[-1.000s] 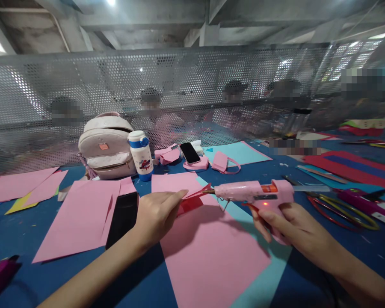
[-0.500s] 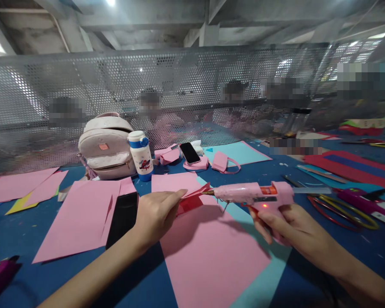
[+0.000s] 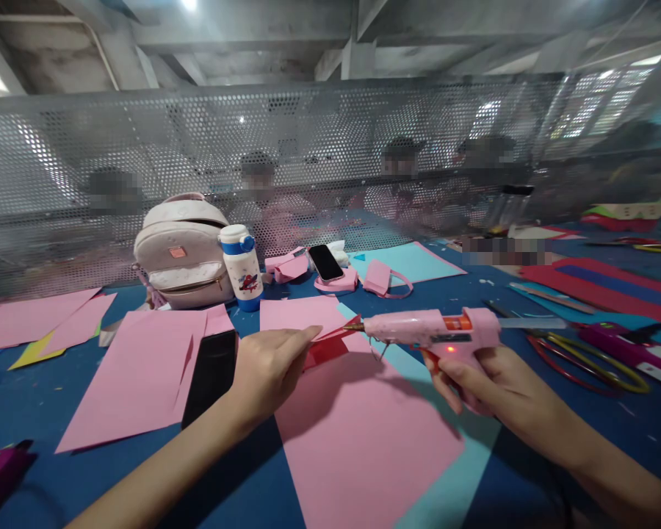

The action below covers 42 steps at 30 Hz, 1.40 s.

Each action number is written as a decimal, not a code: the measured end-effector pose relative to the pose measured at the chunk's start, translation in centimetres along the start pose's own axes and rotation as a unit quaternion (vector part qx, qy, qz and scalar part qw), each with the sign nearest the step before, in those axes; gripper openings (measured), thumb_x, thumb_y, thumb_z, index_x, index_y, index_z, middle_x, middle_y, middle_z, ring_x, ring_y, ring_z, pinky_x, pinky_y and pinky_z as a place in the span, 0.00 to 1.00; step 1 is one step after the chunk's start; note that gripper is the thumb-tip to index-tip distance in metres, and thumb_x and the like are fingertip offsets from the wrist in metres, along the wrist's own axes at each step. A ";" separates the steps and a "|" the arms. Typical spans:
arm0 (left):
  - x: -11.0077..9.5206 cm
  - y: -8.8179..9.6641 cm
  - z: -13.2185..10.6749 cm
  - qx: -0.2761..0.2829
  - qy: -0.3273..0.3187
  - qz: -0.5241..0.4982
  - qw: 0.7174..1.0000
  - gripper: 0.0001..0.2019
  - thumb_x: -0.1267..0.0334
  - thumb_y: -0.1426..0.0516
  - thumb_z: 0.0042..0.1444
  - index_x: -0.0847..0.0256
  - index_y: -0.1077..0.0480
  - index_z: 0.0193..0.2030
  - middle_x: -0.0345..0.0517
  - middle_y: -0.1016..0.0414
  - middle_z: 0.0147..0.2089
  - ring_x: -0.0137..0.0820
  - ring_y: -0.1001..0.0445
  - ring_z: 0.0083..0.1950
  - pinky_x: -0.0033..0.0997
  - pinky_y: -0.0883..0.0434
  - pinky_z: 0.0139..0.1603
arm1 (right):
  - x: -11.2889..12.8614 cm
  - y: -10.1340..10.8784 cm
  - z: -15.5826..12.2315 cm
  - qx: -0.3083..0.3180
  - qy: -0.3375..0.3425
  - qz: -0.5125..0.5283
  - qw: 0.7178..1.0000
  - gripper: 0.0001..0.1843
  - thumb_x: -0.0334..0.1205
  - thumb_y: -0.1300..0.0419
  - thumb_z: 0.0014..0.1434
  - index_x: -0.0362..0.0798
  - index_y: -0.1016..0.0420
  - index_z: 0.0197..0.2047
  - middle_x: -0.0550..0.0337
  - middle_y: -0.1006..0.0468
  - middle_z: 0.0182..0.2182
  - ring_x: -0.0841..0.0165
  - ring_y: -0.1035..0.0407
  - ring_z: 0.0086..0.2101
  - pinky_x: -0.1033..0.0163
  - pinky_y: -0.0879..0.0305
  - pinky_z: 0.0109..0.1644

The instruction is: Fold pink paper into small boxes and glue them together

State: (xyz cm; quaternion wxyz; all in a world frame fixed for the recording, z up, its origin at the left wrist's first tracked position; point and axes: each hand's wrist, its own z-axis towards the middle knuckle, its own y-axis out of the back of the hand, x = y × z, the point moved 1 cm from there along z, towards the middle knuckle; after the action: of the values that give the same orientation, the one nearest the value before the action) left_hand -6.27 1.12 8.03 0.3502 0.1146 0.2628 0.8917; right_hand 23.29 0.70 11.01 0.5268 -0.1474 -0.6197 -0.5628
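My left hand (image 3: 269, 364) pinches a small folded piece of red paper (image 3: 330, 349) above a large pink paper sheet (image 3: 363, 433). A pink hot glue gun (image 3: 419, 327) is in my right hand (image 3: 490, 382), its orange light lit and a clear glue stick (image 3: 534, 323) poking out of the back. The metal nozzle touches or nearly touches the upper edge of the red paper. Under the pink sheet lies a light blue sheet (image 3: 457, 470). Beside my left wrist a black phone (image 3: 212, 375) rests partly on more pink paper (image 3: 137, 367).
A pale backpack (image 3: 181, 253) and a white-and-blue bottle (image 3: 243, 268) stand before a perforated metal screen (image 3: 319, 117). Small pink paper bags (image 3: 377, 278) and another phone (image 3: 325, 263) lie behind my hands. To the right are scissors (image 3: 595, 367), a purple device (image 3: 633, 353) and red sheets (image 3: 611, 286).
My right hand has moved the glue gun slightly left, so its nozzle reaches further along the red paper's edge. My left hand stays in place.
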 end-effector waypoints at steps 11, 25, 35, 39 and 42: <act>-0.1 0.1 0.2 0.002 -0.007 0.004 1.000 0.12 0.73 0.49 0.66 0.64 0.27 0.51 0.44 0.20 0.29 0.27 0.24 0.26 0.23 0.36 0.26 | 0.2 0.0 0.1 -0.009 0.001 -0.009 1.000 0.34 0.63 0.52 0.67 0.47 0.32 0.21 0.61 0.35 0.19 0.73 0.45 0.19 0.66 0.50 0.20; -0.1 0.1 0.1 0.014 -0.002 -0.011 1.000 0.12 0.74 0.48 0.66 0.64 0.27 0.52 0.45 0.18 0.31 0.29 0.23 0.29 0.25 0.36 0.27 | 0.2 -0.1 0.3 -0.007 0.001 -0.012 1.000 0.34 0.64 0.53 0.67 0.46 0.31 0.21 0.60 0.35 0.18 0.72 0.44 0.19 0.66 0.50 0.20; 0.3 0.0 0.0 0.010 0.008 0.001 1.000 0.12 0.74 0.48 0.65 0.64 0.26 0.50 0.40 0.22 0.26 0.28 0.28 0.24 0.26 0.39 0.25 | -0.4 0.4 -0.2 0.006 -0.023 -0.007 1.000 0.34 0.65 0.54 0.67 0.47 0.32 0.22 0.61 0.36 0.18 0.73 0.46 0.20 0.65 0.51 0.21; 0.3 -0.1 0.0 0.011 0.013 -0.004 1.000 0.12 0.74 0.48 0.64 0.64 0.27 0.51 0.41 0.21 0.28 0.28 0.27 0.25 0.25 0.39 0.26 | 0.0 0.1 0.3 0.025 -0.003 0.019 0.999 0.33 0.64 0.53 0.67 0.47 0.32 0.23 0.62 0.35 0.18 0.73 0.46 0.19 0.66 0.52 0.21; 0.2 0.0 0.0 0.013 0.016 -0.008 1.000 0.12 0.74 0.48 0.65 0.64 0.26 0.50 0.41 0.21 0.27 0.28 0.27 0.24 0.25 0.39 0.25 | 0.3 0.2 1.0 -0.004 0.011 0.043 0.999 0.31 0.63 0.51 0.67 0.46 0.30 0.27 0.63 0.34 0.17 0.74 0.47 0.18 0.66 0.54 0.19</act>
State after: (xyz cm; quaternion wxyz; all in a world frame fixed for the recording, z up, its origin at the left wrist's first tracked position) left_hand -6.44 1.30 8.03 0.3520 0.1026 0.2809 0.8869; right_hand 22.83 1.51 11.50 0.5563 -0.1696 -0.6052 -0.5436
